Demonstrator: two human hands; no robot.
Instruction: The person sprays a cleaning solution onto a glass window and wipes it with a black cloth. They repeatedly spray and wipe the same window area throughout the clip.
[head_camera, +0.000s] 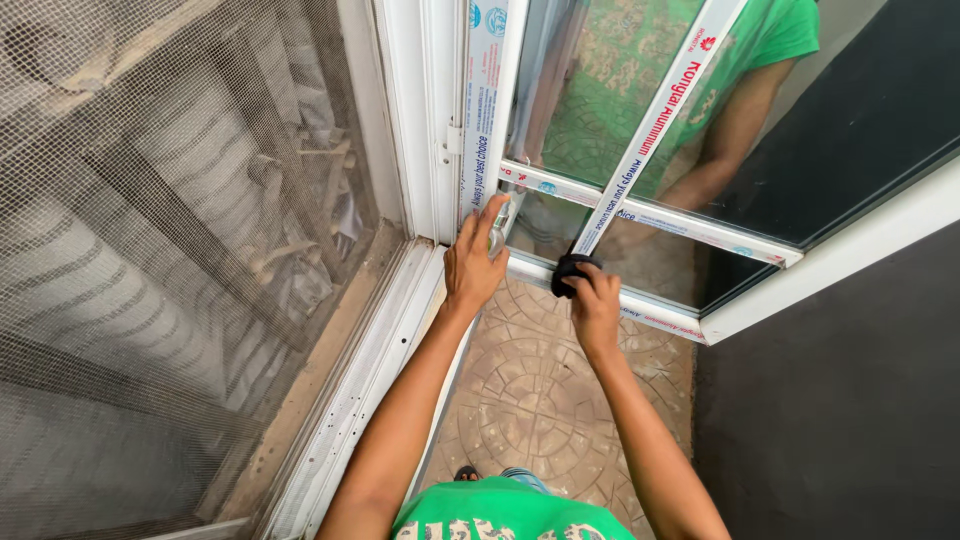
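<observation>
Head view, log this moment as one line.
left hand: holding small spray bottle at white aluminium window frame | right hand: pressing black cloth on frame

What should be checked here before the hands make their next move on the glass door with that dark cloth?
1. Cloth in hand: ok. The right hand presses a black cloth on the door's lower rail.
2. Other hand steady: ok. The left hand rests on the white door frame.
3. What the left hand holds: cannot tell; a small object shows at its fingers.
4. Glass pane unbroken: ok, no cracks visible.
5. Protective tape on the frame: not ok, still stuck on.
6. Patterned floor tiles free of clutter: ok.
</observation>
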